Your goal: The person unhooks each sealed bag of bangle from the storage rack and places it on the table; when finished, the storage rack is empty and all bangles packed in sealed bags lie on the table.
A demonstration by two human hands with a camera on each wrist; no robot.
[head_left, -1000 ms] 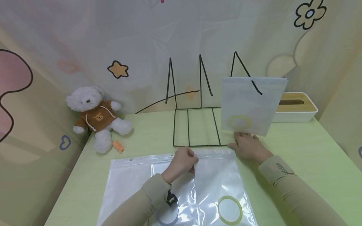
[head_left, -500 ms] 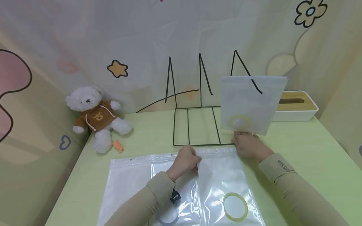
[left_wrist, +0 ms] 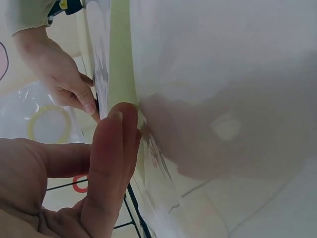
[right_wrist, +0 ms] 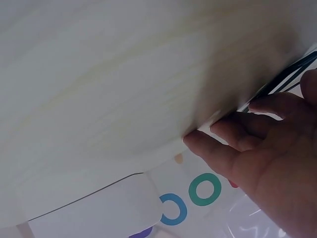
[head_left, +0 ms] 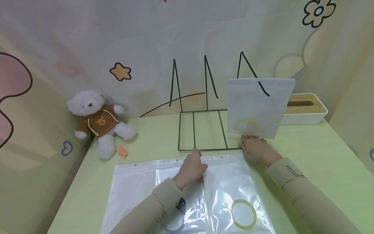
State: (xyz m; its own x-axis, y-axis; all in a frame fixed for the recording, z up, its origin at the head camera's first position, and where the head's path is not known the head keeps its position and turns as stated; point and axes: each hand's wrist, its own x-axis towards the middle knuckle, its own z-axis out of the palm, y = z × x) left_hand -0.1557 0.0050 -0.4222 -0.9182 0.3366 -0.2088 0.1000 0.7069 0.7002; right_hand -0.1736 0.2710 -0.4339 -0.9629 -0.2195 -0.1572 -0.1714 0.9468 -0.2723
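My left hand is at the left edge of a zip-top plastic bag, thumb and fingers pinching it. A yellow-green ring shows near the bag's bottom. Left of it lie two more plastic bags, the middle one partly under my forearm. My right hand rests at the front corner of a black wire rack, fingertips on the tabletop beside the rod. Another bag, with a yellow ring low on it, hangs from the rack's right hook and hides that corner of the base.
A white teddy bear in a brown hoodie sits at the back left, with a small orange object by its foot. Behind the hanging bag stands a white tissue box with a wooden lid. The rack's left and middle hooks are bare.
My left hand has moved slightly right, and the ringed bag has shifted right with it. My right thumb has drawn in toward the other fingers at the rack's corner.
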